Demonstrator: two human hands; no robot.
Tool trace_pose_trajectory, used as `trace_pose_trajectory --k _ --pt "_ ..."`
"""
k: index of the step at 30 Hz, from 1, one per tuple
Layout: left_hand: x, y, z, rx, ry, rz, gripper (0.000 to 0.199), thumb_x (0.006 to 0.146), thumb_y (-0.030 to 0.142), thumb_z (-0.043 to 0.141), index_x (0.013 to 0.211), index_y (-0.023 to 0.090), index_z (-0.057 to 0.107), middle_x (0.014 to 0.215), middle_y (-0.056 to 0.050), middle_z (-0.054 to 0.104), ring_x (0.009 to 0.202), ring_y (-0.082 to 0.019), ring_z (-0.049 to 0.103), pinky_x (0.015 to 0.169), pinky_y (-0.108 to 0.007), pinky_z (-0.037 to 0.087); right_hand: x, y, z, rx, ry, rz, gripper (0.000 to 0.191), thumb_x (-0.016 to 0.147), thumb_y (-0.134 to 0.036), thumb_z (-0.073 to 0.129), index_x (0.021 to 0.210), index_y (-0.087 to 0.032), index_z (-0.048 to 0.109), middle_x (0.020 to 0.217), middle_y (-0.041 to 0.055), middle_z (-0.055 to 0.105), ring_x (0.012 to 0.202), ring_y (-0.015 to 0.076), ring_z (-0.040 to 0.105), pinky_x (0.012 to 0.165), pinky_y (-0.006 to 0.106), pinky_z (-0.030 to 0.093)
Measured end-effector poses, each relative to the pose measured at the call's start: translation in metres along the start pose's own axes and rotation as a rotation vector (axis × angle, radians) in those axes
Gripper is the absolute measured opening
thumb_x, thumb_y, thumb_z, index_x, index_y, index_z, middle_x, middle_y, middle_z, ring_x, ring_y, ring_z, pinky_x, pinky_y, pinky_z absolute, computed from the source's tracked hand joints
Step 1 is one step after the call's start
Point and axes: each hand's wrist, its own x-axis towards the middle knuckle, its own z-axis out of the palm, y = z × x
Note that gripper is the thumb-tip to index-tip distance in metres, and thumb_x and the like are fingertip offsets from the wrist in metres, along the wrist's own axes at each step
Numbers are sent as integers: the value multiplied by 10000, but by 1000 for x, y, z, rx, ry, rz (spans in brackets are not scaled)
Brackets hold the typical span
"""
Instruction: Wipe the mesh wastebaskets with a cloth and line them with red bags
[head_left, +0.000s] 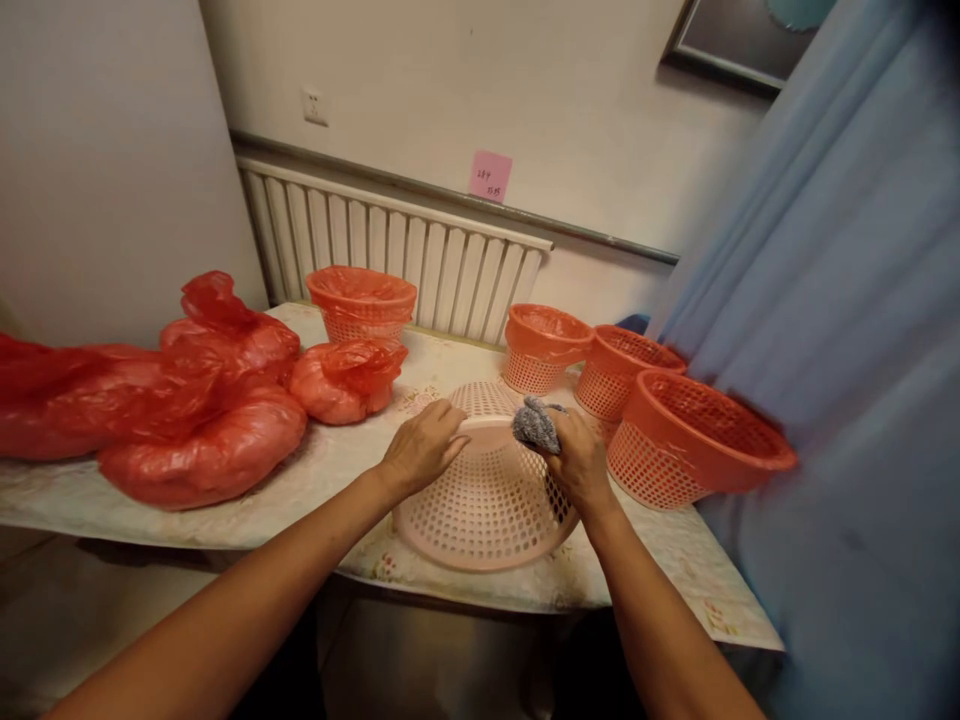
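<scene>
A pale pink perforated plastic basket (480, 510) stands upside down on the table, wide rim down and narrow base up. My left hand (427, 445) grips the left edge of its base, fingers curled over and thumb on the near side. In my right hand (577, 455) is a bunched grey cloth (537, 425), pressed against the right edge of the base. The fingers of the right hand are closed around it and partly hidden.
Red bags tied full (202, 430) lie on the left, beside a smaller red bag (349, 380). One red-lined basket (360, 300) stands behind. Three more lined baskets (675, 450) line the right side by a blue curtain (840, 300). A radiator (390, 240) runs behind the table (352, 450).
</scene>
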Motion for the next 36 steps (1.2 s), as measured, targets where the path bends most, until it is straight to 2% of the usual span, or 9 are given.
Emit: trace_pose_trajectory --k 6,10,14,17,21,24,29,33,36 --pt "4 -9 2 -16 -126 86 48 902 223 498 869 200 524 827 -31 596 750 -195 584 647 -285 443 2 -9 3 -113 -81 -78 370 842 -257 577 1200 -163 567 960 105 572 874 251 537 739 355 462" --pt "-5 -15 9 -34 -150 59 34 902 189 473 898 207 502 825 -23 604 751 -188 597 636 -268 430 -9 3 10 -180 13 -120 350 867 -365 560 1123 -129 585 867 101 567 782 241 531 673 347 455" --pt "-13 -19 11 -48 -151 19 54 899 173 452 891 208 492 814 -22 603 745 -188 596 640 -269 428 -43 25 25 -109 165 -53 365 856 -431 580 1083 -145 580 887 103 613 815 239 568 721 354 472" --pt "-16 -22 12 -68 -139 -17 47 895 181 454 890 209 492 809 -22 602 727 -189 592 629 -271 425 -83 30 49 4 302 240 357 815 -423 604 1061 -165 586 902 93 642 847 244 602 746 356 484" --pt "-20 -27 14 -105 -111 -59 36 886 200 471 867 216 497 794 -13 598 730 -187 596 637 -270 430 -131 3 91 189 574 902 333 747 -346 626 1007 -138 609 829 77 670 735 219 612 657 311 464" --pt "-31 -36 16 -119 -62 -118 55 888 212 468 842 219 497 769 -7 592 712 -180 597 633 -265 436 -143 -20 109 287 655 1039 313 743 -342 616 969 -126 626 823 84 686 731 210 615 661 301 465" --pt "-68 -50 22 -120 56 -268 124 927 259 426 819 219 473 703 13 568 634 -170 593 587 -263 449 -105 -11 86 269 511 884 341 735 -369 639 979 -132 629 840 80 675 744 222 613 677 327 473" --pt "-81 -45 23 -101 153 -342 168 919 343 475 981 187 489 810 -27 578 708 -203 599 621 -310 483 -48 11 40 121 294 347 280 802 -339 590 1030 -176 609 930 75 647 880 235 590 782 367 474" --pt "-65 -31 16 -104 174 -282 269 895 364 528 1071 164 490 901 -62 569 811 -221 589 712 -343 499 -12 7 12 12 93 65 268 848 -318 567 1077 -181 593 916 76 627 856 231 571 752 346 460"
